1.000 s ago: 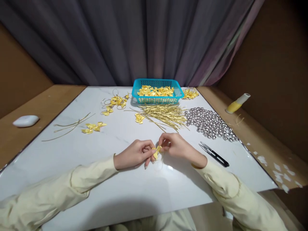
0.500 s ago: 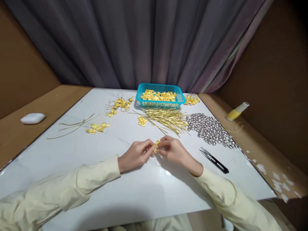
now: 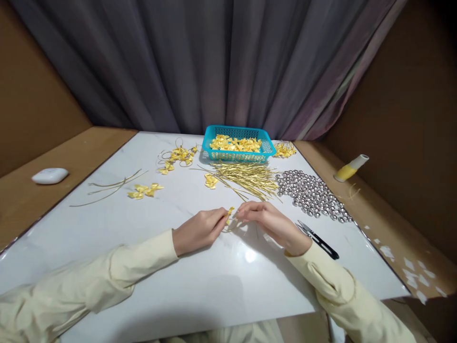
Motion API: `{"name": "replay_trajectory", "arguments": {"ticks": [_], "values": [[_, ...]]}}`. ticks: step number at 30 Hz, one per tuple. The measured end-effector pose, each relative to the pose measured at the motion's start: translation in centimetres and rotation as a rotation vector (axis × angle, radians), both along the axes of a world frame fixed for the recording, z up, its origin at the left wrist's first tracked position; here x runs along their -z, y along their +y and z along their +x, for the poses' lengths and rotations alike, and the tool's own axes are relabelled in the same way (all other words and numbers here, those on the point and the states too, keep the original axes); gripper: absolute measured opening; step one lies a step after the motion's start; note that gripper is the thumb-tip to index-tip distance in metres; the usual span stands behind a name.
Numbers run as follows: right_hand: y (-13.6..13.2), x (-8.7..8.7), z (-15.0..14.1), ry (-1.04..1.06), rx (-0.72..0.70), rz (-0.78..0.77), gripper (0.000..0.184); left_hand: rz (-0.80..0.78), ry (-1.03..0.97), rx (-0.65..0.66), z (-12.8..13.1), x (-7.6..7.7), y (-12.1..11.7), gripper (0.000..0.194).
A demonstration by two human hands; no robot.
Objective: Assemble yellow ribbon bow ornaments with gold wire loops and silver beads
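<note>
Left hand (image 3: 201, 232) pinches a yellow satin bow (image 3: 230, 210); right hand (image 3: 270, 221), grip unclear, perhaps arranging thin gold cord (image 3: 231, 230), needs steadiness next.

Grey-purple curtain (image 3: 214, 62) behind a glossy white tabletop (image 3: 200, 281), brown panels (image 3: 32, 81) on both sides

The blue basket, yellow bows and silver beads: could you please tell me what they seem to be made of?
Blue basket: probably smooth plastic, judging by its perforated walls.
Yellow bows: likely satin ribbon, given their soft sheen.
Silver beads: glossy; bright highlights suggest polished metal or metal-look plastic, I can't tell which.
</note>
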State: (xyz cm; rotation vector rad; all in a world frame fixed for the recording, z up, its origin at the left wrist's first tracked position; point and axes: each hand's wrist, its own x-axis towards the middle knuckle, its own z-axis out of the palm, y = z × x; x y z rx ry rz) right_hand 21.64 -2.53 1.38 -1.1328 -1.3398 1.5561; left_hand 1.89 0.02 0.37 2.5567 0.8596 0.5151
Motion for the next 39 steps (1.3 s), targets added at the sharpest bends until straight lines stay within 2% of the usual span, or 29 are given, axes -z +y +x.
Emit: {"name": "replay_trajectory", "arguments": {"ticks": [7,11,15,18,21,24,31,34,39], "values": [[-0.2,-1.8,0.7,0.188,-0.108,-0.08,0.008,0.055,0.096,0.047,-0.2,-0.9,0.2,0.021],[-0.2,-2.6,1.4,0.183,-0.101,-0.07,0.015,0.048,0.123,0.081,-0.1,-2.0,0.1,0.022],[0.0,-2.7,1.8,0.051,-0.063,-0.052,0.02,-0.037,0.091,0.12,-0.1,-3.2,0.0,0.022],[0.1,-2.3,1.6,-0.134,-0.023,0.027,0.037,-0.092,0.053,0.126,-0.1,-3.9,0.0,0.02],[0.0,-1.9,1.6,-0.391,-0.188,0.069,0.042,-0.106,0.057,0.12,-0.2,-4.2,0.1,0.019],[-0.3,-1.5,1.4,-0.492,-0.319,0.059,0.036,-0.089,0.085,0.117,-0.3,-4.4,0.1,0.019],[-0.5,-0.1,-0.3,-0.402,-0.217,0.129,0.039,-0.107,0.135,0.136,-0.3,-4.4,0.1,0.018],[-0.7,-0.1,-0.5,-0.374,-0.308,0.066,0.026,-0.073,0.164,0.133,-0.3,-4.4,0.1,0.019],[-0.9,-1.6,0.3,-0.303,-0.413,-0.005,0.032,-0.071,0.173,0.155,-0.3,-4.5,0.1,0.019]]}}
